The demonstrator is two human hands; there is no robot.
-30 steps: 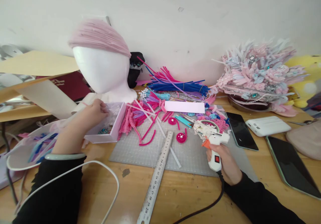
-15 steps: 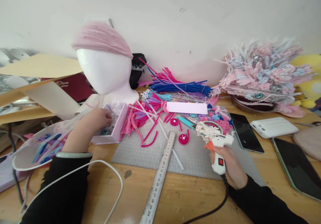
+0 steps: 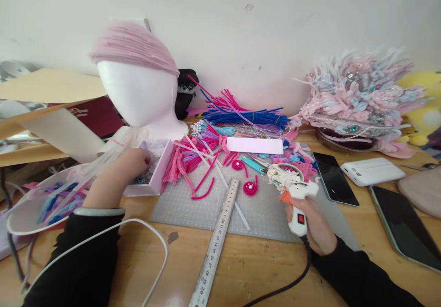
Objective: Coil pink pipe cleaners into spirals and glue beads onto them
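My right hand (image 3: 315, 222) is wrapped around the handle of a white hot glue gun (image 3: 299, 220) with an orange trigger. Its nozzle end is hidden by clumps of dried glue beside a roll of tape (image 3: 292, 169). My left hand (image 3: 136, 162) reaches into a lilac box (image 3: 161, 174) holding clear plastic bags and small beads. Its fingers are curled down, and their tips are out of sight. Two magenta pipe-cleaner spirals, one with a white-beaded centre (image 3: 250, 186), lie on the grey cutting mat (image 3: 193, 213) between my hands.
A steel ruler (image 3: 213, 247) crosses the mat's front edge. Behind lie bundled pipe cleaners (image 3: 248, 116) and a white foam head (image 3: 138, 91). Phones (image 3: 336, 178) and a power bank (image 3: 372, 172) lie right, below a decorated headdress (image 3: 361, 100). A white cable (image 3: 138, 222) loops over my left sleeve.
The whole view has shifted slightly, so things sit a little further left and up. My left hand stays in the box, and my right hand keeps its hold on the glue gun.
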